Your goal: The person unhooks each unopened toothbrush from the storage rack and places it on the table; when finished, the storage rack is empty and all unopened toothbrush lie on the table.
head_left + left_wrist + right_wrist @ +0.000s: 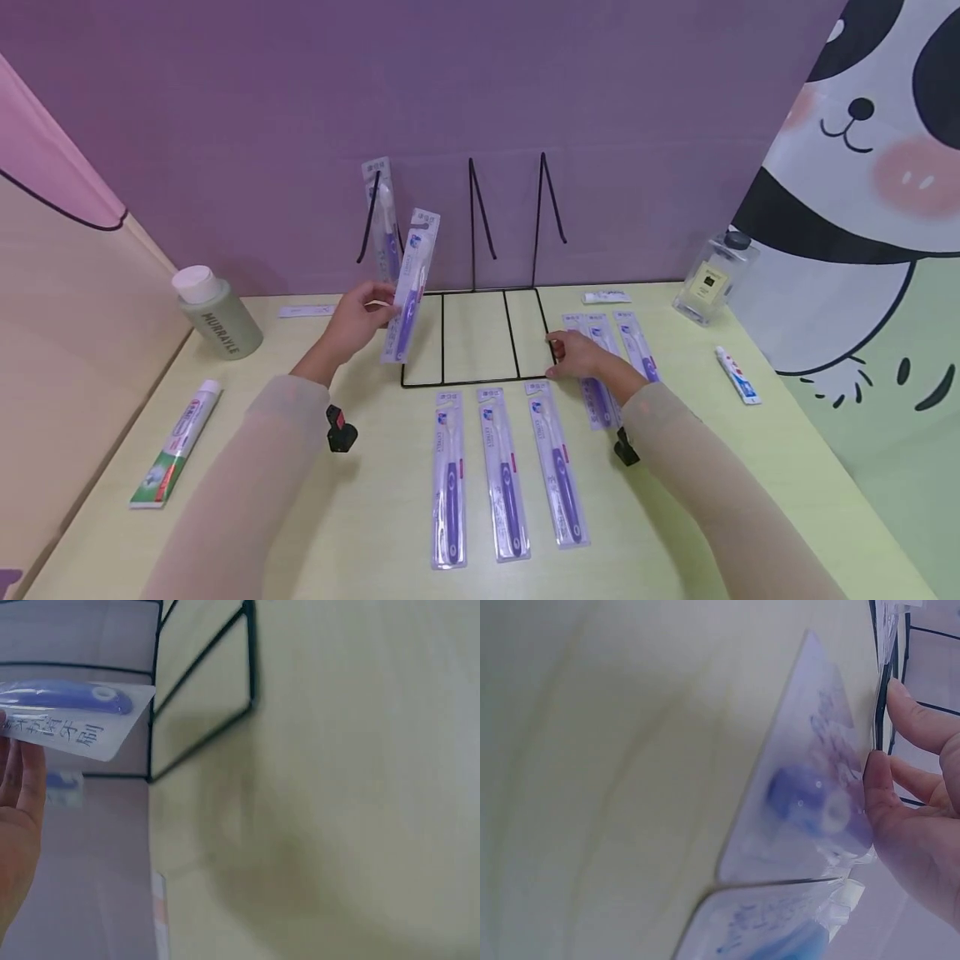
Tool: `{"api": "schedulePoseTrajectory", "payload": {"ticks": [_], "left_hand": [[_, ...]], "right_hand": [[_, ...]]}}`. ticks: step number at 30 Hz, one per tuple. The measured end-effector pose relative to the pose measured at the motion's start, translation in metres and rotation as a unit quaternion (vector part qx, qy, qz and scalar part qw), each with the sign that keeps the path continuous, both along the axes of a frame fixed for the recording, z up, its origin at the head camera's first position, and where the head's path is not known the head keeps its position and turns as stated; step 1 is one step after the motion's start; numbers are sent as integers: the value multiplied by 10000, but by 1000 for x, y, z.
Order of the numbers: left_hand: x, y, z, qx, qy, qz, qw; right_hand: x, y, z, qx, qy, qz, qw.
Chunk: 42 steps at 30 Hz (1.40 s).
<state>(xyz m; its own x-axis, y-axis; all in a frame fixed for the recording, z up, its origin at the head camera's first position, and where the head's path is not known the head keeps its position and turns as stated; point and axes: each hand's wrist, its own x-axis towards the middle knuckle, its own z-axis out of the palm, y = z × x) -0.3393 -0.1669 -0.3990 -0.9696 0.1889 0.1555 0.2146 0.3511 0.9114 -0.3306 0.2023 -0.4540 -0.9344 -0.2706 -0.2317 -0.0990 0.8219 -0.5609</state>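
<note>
My left hand [362,315] pinches a packaged purple toothbrush [412,283] by its side, tilted upright in front of the black wire rack's [442,337] left hook. Behind it, another packaged toothbrush [383,217] hangs on that hook. The left wrist view shows the handle end of the held pack [67,705] above the fingers. At the right edge of the rack's base, my right hand [581,354] grips the wire; in the right wrist view thumb and fingertips [900,697] lie about that black wire [883,705].
Three toothbrush packs [502,475] lie in front of the rack, and several more [600,400] lie partly under my right forearm. A green bottle [221,317] and toothpaste tube [176,446] stand left; a glass bottle [712,279] and small tubes [738,375] are right.
</note>
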Motion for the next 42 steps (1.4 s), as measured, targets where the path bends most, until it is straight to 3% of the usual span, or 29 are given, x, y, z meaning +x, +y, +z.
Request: {"api": "schedulePoseTrajectory", "payload": {"ticks": [7,12,16,22,26,32,37,42], "left_hand": [[22,-22,-18,-257,-623,-249,9974],[49,-22,-25,213,-1096,-418,9929],[72,-23,-34,644,-1304,-372,9887],[100,-33,-48,486,-1521,-141,9871],[98,-46,-55,303,-1488,83,9884],[76,-60,-65,325,-1650,207,9855],[61,-60,-72,317,-1802,229,9829],[54,-53,-71,18,-1644,180,9862]], "right_hand": [[0,1,-1,-54,-30,73,10000],[-1,3,3,-34,7,29,10000],[-2,4,4,-110,25,107,9999],[-2,5,3,-148,-5,154,9998],[-1,7,1,-85,28,91,9999],[0,5,0,-102,50,91,9999],[0,2,-2,-186,84,68,9998],[0,1,-2,-151,76,99,9998]]}}
